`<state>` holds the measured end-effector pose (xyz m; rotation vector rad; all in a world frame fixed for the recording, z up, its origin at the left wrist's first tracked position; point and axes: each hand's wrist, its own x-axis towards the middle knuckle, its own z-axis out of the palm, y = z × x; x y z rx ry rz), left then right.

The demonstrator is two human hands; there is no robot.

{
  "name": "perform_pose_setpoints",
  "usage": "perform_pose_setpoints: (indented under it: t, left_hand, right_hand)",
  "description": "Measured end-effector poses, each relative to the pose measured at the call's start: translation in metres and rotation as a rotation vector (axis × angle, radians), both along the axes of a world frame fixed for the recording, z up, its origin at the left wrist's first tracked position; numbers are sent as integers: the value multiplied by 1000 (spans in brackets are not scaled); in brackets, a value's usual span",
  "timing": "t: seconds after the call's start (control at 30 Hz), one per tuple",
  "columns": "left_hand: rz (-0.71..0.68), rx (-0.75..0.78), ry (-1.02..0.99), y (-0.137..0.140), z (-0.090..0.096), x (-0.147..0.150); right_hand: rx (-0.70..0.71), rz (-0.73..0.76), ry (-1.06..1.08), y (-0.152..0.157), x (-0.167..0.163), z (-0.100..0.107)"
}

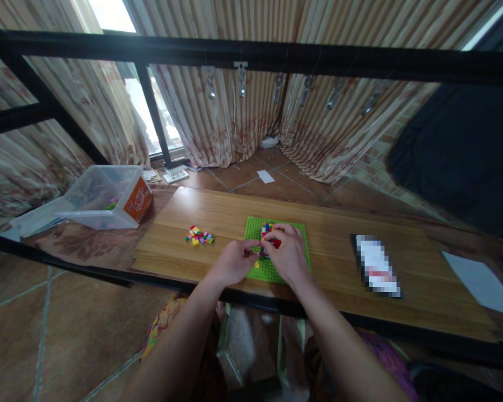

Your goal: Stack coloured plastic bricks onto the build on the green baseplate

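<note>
Centrally, a green plate [252, 226] bearing small bricks [266, 228] lies on a wooden table [331, 251]. The left hand [236, 261] and right hand [288, 254] curl close together over those bricks; whether either grips one is too small to tell. A loose pile [200, 236] sits left of the plate.

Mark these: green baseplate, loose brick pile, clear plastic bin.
Green baseplate [270, 273], head view: bare studs near its lower edge.
Loose brick pile [200, 236], head view: bricks at its middle.
Clear plastic bin [107, 220], head view: near wall, below the rim.
</note>
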<state>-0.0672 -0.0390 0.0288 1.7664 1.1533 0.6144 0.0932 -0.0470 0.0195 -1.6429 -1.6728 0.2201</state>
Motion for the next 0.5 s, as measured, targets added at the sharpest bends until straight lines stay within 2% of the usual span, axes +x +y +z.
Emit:
perform_pose_setpoints:
  t: [0.27, 0.5]
  left_hand:
    - [15, 48, 86, -1, 2, 3]
    - [29, 75, 76, -3, 3, 5]
  right_hand:
    - [13, -5, 104, 1, 7, 0]
    - [5, -47, 79, 0, 2, -2]
